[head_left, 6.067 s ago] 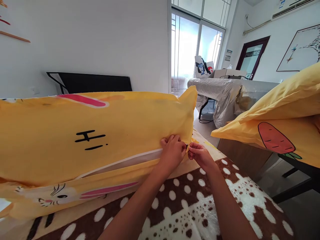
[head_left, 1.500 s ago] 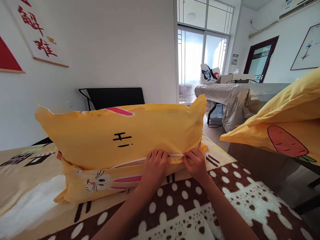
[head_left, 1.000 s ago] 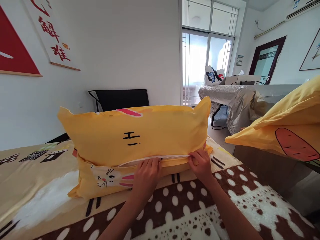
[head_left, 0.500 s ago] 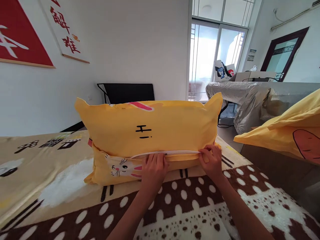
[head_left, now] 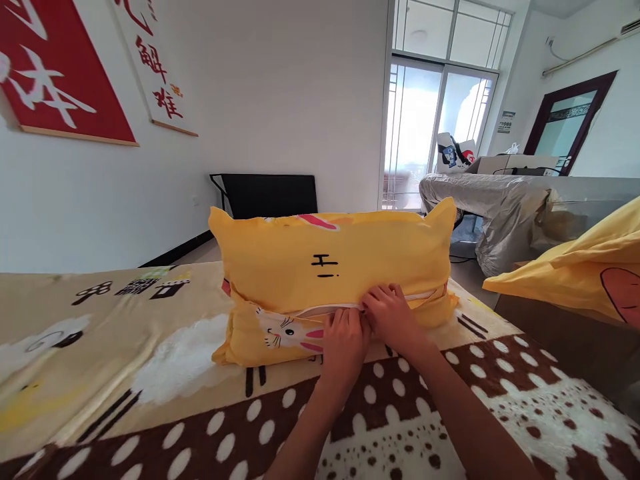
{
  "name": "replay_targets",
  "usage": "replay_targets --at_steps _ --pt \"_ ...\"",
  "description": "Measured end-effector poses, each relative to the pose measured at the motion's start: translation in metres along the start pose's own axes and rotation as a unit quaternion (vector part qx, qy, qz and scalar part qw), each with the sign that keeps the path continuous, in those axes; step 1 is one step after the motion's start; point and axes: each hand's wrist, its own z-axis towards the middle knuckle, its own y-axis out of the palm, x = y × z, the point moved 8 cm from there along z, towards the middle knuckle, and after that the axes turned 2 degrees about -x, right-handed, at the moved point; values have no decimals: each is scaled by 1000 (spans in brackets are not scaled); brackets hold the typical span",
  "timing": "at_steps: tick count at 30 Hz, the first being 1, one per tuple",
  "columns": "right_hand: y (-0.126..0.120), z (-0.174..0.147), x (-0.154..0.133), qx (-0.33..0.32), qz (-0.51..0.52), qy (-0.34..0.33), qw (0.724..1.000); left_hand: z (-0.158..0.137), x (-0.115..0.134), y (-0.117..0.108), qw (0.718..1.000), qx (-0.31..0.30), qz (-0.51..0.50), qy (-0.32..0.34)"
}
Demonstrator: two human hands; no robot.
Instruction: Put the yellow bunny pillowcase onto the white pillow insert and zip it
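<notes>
A plump yellow pillow (head_left: 270,267) with a printed rabbit stands on its long side on a patterned blanket (head_left: 175,373). Along its front runs a slit edged by a pale zipper strip (head_left: 320,310), with white showing inside on the left part. My left hand (head_left: 346,343) is closed on the lower edge of this slit, knuckles up. Right beside it, my right hand (head_left: 390,317) pinches the pillowcase at the zipper strip, its fingertips touching the upper edge. The fingertips of both hands are partly hidden, so any zipper pull between them does not show.
At the right, another yellow pillow (head_left: 580,260) rests above a brown surface. Behind stand a black panel (head_left: 270,195) against the wall and a table draped in silvery plastic (head_left: 475,193), with boxes and a printed bag (head_left: 454,153) on it.
My right hand has moved left along the slit, from the pillow's right end to beside my left hand. The whole view has shifted, so the pillow sits farther right in it.
</notes>
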Motion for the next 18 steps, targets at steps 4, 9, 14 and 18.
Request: replay_targets --at_steps 4,9,14,18 --pt "14 -11 11 81 80 4 994 -1 0 4 1000 -12 -6 5" --pt "24 -26 18 132 166 4 977 -3 3 6 1000 -23 -9 16" --pt "26 -26 18 131 228 4 965 -5 1 2 1000 20 -14 9" --pt "22 -25 20 136 242 2 961 -6 2 -5 997 73 5 10"
